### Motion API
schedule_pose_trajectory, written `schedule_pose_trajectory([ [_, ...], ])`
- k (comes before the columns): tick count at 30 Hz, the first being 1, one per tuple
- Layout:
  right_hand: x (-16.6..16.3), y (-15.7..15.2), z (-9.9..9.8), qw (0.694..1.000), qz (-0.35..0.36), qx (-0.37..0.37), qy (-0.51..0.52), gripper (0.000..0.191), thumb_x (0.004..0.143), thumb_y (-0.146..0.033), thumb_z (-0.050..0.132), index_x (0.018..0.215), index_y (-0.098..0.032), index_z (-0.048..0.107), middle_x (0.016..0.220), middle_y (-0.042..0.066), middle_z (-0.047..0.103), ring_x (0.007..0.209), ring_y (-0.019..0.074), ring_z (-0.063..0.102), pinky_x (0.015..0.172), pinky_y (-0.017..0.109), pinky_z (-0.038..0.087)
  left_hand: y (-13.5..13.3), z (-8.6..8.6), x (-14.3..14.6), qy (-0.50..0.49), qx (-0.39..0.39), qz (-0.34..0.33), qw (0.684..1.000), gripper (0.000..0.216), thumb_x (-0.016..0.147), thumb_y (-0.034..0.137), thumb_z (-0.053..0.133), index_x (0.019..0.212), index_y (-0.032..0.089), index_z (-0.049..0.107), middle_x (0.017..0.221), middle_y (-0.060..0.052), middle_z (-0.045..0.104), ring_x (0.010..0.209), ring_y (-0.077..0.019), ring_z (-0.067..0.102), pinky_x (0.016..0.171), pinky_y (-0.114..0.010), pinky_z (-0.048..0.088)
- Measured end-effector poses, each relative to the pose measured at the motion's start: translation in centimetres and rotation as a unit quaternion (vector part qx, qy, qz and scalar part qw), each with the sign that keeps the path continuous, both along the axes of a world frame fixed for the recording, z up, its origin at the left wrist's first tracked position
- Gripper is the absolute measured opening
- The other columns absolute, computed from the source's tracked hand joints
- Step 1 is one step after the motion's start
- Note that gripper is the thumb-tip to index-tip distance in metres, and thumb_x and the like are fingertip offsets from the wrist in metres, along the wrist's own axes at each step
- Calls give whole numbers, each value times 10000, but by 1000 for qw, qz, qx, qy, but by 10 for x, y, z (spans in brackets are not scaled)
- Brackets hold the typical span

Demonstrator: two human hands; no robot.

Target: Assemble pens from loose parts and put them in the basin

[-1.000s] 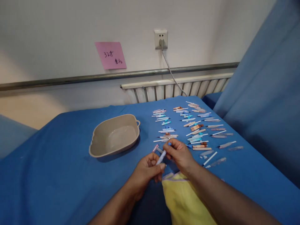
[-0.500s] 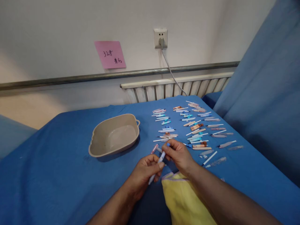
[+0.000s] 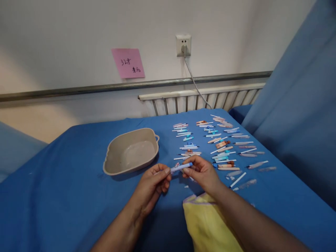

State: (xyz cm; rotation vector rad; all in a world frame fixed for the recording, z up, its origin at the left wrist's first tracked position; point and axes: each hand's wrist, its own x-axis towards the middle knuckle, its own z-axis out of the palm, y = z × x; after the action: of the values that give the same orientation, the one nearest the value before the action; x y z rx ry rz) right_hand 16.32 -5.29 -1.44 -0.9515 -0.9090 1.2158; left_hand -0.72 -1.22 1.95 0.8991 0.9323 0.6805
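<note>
A pale blue pen [image 3: 180,167] with a brighter blue end is held between my two hands, lying almost level and rising slightly to the right. The thumb and fingers of my left hand [image 3: 154,183] pinch its left end. My right hand [image 3: 203,171] closes round the part near the blue end. Just beyond the hands, partly hidden by them, lie a few pen parts on the blue cloth [image 3: 78,196]. Rows of pen parts [image 3: 223,157], with white thin tubes, clear sleeves and blue, teal and brown pieces, spread out to the right.
A beige plastic basin [image 3: 131,152] stands on the cloth at left. Yellow fabric [image 3: 210,224] shows below my right forearm. Behind are a radiator [image 3: 202,91], a plugged-in socket [image 3: 183,45] and a pink note [image 3: 128,63]. A blue curtain [image 3: 296,77] hangs at right.
The pen has swung from a steep slant to nearly level. My left hand has moved left and now grips its end rather than its middle. The view has shifted slightly.
</note>
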Motion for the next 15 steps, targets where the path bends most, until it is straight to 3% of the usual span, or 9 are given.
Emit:
schedule_pose_trajectory([
  [3, 1, -5, 2, 987, -22, 65, -143, 139, 734, -277, 686, 828, -199, 619, 757, 5, 639, 674, 138, 591, 628, 262, 470, 2, 3, -4, -2, 6, 20, 1000, 222, 713, 285, 718, 716, 155, 539, 550, 39, 563, 404, -52, 451, 391, -151, 341],
  [6, 4, -11, 8, 944, -44, 129, -299, 113, 774, -215, 636, 887, -213, 638, 810, 18, 642, 736, 156, 583, 672, 272, 453, -1, 2, -3, -4, 23, 35, 999, 231, 689, 278, 735, 713, 154, 542, 535, 43, 567, 391, -51, 447, 384, -151, 330],
  [9, 5, -14, 11, 918, -51, 163, -357, 76, 830, -230, 576, 867, -227, 642, 786, 18, 633, 735, 164, 575, 680, 277, 435, -7, 0, 3, -2, 48, 55, 997, 234, 683, 283, 739, 709, 153, 546, 522, 40, 578, 398, -56, 460, 392, -151, 333],
  [12, 2, -13, 8, 931, -50, 105, -347, 215, 886, -319, 502, 738, -213, 615, 648, 5, 577, 617, 150, 536, 594, 265, 408, -12, 0, 8, 0, 83, 76, 994, 231, 667, 273, 746, 710, 153, 554, 512, 34, 596, 416, -70, 490, 420, -167, 368],
  [15, -4, -12, 2, 965, 16, 2, -260, 365, 923, -426, 391, 705, -193, 568, 533, -26, 488, 455, 110, 441, 455, 234, 345, -13, -1, 11, 7, 116, 95, 989, 235, 643, 259, 758, 720, 149, 565, 504, 29, 608, 415, -80, 504, 429, -181, 386],
])
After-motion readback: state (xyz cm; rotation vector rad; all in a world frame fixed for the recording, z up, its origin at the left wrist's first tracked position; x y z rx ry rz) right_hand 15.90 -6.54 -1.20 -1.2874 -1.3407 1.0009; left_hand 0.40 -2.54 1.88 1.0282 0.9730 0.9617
